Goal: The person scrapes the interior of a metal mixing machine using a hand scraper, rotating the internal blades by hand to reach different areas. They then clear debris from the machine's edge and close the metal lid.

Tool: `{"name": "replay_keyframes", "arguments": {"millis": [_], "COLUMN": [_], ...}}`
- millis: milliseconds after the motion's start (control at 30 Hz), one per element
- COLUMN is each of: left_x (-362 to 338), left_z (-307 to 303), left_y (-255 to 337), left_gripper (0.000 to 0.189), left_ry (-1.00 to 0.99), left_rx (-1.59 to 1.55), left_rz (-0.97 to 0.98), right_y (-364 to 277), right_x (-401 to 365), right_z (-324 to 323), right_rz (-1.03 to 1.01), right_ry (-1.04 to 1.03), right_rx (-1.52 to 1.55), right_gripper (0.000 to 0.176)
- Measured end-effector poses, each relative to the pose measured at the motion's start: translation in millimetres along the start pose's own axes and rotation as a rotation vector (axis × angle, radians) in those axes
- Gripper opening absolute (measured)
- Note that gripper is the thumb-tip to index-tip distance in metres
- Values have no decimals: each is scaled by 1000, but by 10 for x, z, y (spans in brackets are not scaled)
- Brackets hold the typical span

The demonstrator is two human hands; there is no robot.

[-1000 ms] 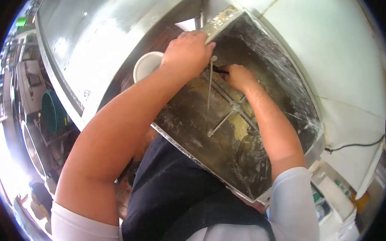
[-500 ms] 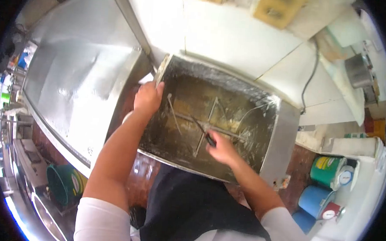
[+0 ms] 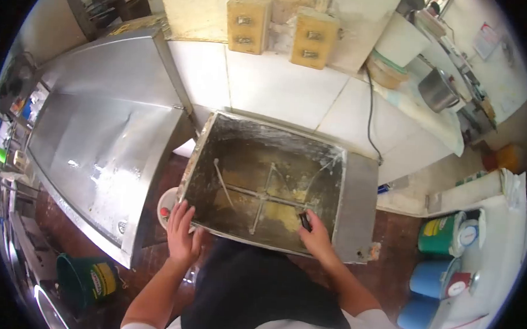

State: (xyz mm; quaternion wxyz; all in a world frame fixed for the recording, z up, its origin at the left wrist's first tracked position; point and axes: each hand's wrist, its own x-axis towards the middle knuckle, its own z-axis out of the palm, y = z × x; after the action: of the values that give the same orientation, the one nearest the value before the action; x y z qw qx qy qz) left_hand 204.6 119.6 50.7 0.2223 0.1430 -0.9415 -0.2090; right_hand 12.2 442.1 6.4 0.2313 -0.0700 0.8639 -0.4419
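Note:
A deep rectangular metal tub sits in front of me, its inner walls smeared with pale residue. Crossed metal rods span the inside, over a yellowish patch near the bottom. My right hand is closed round a black-handled tool over the tub's near right part; in the earlier view it has a thin, dark, knife-like blade. At the near left corner, my left hand lies with fingers stretched out against the tub's rim, holding nothing.
A steel sink counter stands close on the left. Below it are a green bucket and a white container. A tiled wall with switch boxes rises behind. Several buckets stand at right, and a cable hangs nearby.
My left hand has slid from the far left rim to the near left corner, fingers now extended. My right hand has moved right and nearer the tub's edge, still holding the tool. The view has shifted.

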Motion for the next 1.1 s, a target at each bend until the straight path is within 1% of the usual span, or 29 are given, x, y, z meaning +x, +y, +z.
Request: {"name": "replay_keyframes", "arguments": {"millis": [33, 100, 133, 167, 233, 300, 333, 367, 400, 433, 467, 500, 533, 567, 633, 700, 733, 767, 833, 867, 900, 933, 967, 1033, 1100], "left_x": [-160, -452, -567, -681, -1025, -1352, -1457, -1508, -1740, -2001, -2171, -2313, -2409, -2492, -2570, -2612, -2609, -2590, -2467, -2532, -2550, -2583, -2615, -2210, -2389], "left_z": [-5, 21, 51, 77, 193, 422, 463, 481, 623, 746, 777, 810, 845, 887, 909, 963, 965, 967, 995, 1066, 1081, 1102, 1126, 864, 934], "left_y": [33, 54, 39, 17, -145, -488, -632, -758, -997, -1191, -1297, -1365, -1412, -1474, -1547, -1575, -1586, -1595, -1609, -1725, -1813, -1869, -1909, -1776, -2026], "left_gripper": [48, 61, 61, 62, 63, 67, 68, 70, 70, 69, 69, 68, 67, 67, 63, 61, 58, 58, 54, 54, 53, 52, 52, 52, 53], "left_ry": [6, -53, -47, -67, -83, -329, -565, -803, -911, -1018, -1021, -1006, -991, -994, -1014, -1039, -1070, -1083, -1097, -1096, -1033, -971, -973, -928, -933], "left_rx": [-21, -11, -26, 16, 47, -35, -95, -158, -121, -82, -101, -48, 5, -12, -20, -38, -43, -45, -46, -49, -77, -105, -108, -181, -182], "left_rz": [4, 8, 5, -42, -107, -407, -656, -897, -894, -883, -874, -856, -842, -844, -1041, -1054, -1057, -1039, -926, -928, -901, -873, -877, -1073, -1038], "right_y": [-26, -134, -281, -210, 31, -533, -757, -960, -1076, -1046, -946, -893, -890, -865, -900, -926, -882, -825, -998, -1070, -1118, -1093, -1041, -913, -823], "right_x": [65, 222, 261, 401, 761, 825, 867, 907, 932, 1014, 1160, 1272, 1320, 1351, 1335, 1316, 1280, 1268, 1286, 1223, 1174, 1205, 1279, 1425, 1649], "right_z": [-22, -79, -120, -220, -519, -843, -948, -1041, -1123, -1202, -1270, -1308, -1306, -1290, -1201, -1070, -989, -899, -872, -918, -931, -929, -933, -857, -587], "right_rz": [1, 258, 259, 256, -305, -136, -134, -90, -45, -39, -50, -65, -64, -46, -24, -32, -13, 4, -5, 46, 101, 103, 93, 91, 174], "right_ry": [16, 75, 164, 168, 173, 69, 67, 88, 113, 122, 98, 72, 75, 74, 71, 207, 214, 236, 264, 249, 230, 225, 208, 199, 173], "right_rx": [-16, 340, 374, 358, -483, -650, -664, -754, -844, -859, -898, -938, -956, -974, -997, -988, -993, -1003, -1018, -986, -952, -956, -969, -975, -1003], "right_gripper": [66, 66, 63, 63, 58, 53, 53, 49, 45, 45, 46, 46, 46, 45, 45, 40, 40, 42, 43, 44, 45, 45, 45, 44, 44]}}
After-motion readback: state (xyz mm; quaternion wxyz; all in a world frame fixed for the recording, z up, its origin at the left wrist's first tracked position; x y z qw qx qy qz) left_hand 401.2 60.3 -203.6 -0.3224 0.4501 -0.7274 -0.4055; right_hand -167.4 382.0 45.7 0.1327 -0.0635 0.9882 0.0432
